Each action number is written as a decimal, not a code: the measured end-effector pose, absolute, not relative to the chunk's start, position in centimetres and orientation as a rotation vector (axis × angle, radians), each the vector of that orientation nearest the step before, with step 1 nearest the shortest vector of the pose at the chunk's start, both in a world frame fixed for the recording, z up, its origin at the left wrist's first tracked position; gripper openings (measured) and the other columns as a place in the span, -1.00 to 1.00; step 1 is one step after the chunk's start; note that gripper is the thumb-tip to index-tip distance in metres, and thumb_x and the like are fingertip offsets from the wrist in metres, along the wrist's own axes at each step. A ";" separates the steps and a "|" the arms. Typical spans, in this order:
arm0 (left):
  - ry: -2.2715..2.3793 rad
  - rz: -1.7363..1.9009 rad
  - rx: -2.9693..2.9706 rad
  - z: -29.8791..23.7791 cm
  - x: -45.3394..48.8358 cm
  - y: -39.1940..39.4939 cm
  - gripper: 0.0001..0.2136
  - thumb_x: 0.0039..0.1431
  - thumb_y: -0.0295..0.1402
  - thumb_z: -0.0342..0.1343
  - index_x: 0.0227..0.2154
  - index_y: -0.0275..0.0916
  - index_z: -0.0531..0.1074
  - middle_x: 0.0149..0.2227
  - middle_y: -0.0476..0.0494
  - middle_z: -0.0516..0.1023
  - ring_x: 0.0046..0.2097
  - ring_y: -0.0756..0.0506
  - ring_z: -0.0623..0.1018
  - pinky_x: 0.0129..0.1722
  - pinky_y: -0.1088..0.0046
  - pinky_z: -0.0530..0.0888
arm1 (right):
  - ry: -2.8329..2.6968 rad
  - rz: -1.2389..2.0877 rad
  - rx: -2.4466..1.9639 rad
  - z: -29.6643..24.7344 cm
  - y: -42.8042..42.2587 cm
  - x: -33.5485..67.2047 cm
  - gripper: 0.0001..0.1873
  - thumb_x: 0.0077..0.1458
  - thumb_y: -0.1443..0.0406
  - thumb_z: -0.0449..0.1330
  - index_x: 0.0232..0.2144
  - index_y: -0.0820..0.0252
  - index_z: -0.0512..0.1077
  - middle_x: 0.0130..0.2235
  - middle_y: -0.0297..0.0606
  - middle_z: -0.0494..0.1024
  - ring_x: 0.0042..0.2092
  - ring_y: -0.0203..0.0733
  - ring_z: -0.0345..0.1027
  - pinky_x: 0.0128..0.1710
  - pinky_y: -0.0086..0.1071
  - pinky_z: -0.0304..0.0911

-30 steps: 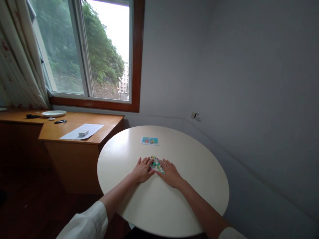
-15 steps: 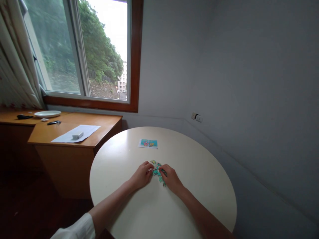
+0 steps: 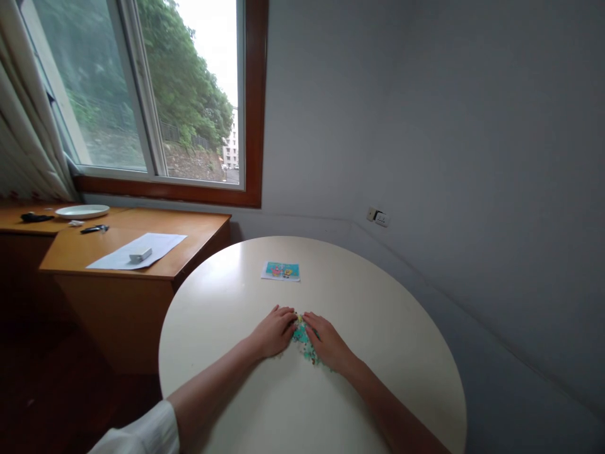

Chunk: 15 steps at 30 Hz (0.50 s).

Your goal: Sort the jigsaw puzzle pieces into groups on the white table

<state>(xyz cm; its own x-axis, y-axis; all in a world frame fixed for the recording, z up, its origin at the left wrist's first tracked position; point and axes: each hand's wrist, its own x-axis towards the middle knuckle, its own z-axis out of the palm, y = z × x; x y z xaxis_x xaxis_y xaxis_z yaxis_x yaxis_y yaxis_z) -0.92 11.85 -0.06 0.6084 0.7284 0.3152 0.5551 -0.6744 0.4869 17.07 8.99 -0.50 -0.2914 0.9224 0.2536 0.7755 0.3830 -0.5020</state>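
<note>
Small pieces (image 3: 301, 335) are being flanked by the left hand (image 3: 274, 332) and the right hand (image 3: 328, 342) | these and a picture (image 3: 282, 271) are being supported by the round table (image 3: 265, 403), the picture lying beyond the hands | on the desk (image 3: 205, 227), paper (image 3: 163, 243) is being partly covered by a white box (image 3: 140, 254) | a plate (image 3: 82, 212) is being seen below the window (image 3: 189, 94)

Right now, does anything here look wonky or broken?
Maybe the white wall socket: a dark gap shows between it and the beige plate, as if it sits loose. The little colourful pieces on the table are too small to check.
</note>
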 end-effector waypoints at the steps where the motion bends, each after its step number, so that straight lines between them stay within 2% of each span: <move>1: 0.973 0.748 2.473 0.1 -0.8 11.6 -0.75 0.17 -0.39 -0.12 -0.18 -0.20 0.40 -0.05 -0.21 0.45 0.03 -0.11 0.38 0.12 0.26 0.19 | -2.145 0.373 -1.423 -0.4 8.6 17.0 -0.63 0.11 0.35 -0.04 -0.05 0.19 0.38 0.04 -0.13 0.39 0.10 -0.17 0.20 0.13 -0.22 0.05; 4: 0.900 0.826 2.371 0.4 -0.5 11.3 -0.78 0.15 -0.40 -0.12 -0.33 -0.23 0.45 -0.25 -0.17 0.51 -0.17 -0.07 0.46 -0.12 0.44 0.36 | -2.156 0.368 -1.346 0.5 8.0 17.0 -0.70 0.06 0.39 0.01 -0.20 0.16 0.46 -0.16 -0.18 0.50 -0.09 -0.20 0.33 -0.03 -0.32 0.19; 7: 0.989 0.892 2.167 0.7 0.1 11.9 -0.78 0.12 -0.37 -0.10 -0.43 -0.27 0.44 -0.42 -0.11 0.50 -0.34 -0.04 0.46 -0.31 0.47 0.37 | -2.140 0.447 -1.364 2.0 8.7 17.4 -0.76 0.05 0.36 0.04 -0.32 0.16 0.50 -0.31 -0.24 0.54 -0.23 -0.21 0.37 -0.17 -0.35 0.25; 11: 1.004 1.034 1.819 1.3 0.8 14.1 -0.76 0.09 -0.29 -0.10 -0.48 -0.29 0.41 -0.52 -0.06 0.46 -0.44 -0.01 0.44 -0.39 0.48 0.36 | -2.042 0.453 -1.391 3.6 11.0 17.9 -0.78 0.02 0.37 0.05 -0.37 0.18 0.51 -0.37 -0.25 0.54 -0.32 -0.23 0.37 -0.24 -0.37 0.25; 15: 1.016 1.203 1.661 1.1 1.2 16.3 -0.77 0.03 -0.26 -0.07 -0.53 -0.30 0.38 -0.63 0.00 0.36 -0.52 0.01 0.38 -0.46 0.50 0.31 | -2.010 0.555 -1.323 2.9 12.1 17.4 -0.82 -0.02 0.37 0.12 -0.36 0.17 0.51 -0.33 -0.25 0.53 -0.30 -0.24 0.37 -0.24 -0.38 0.26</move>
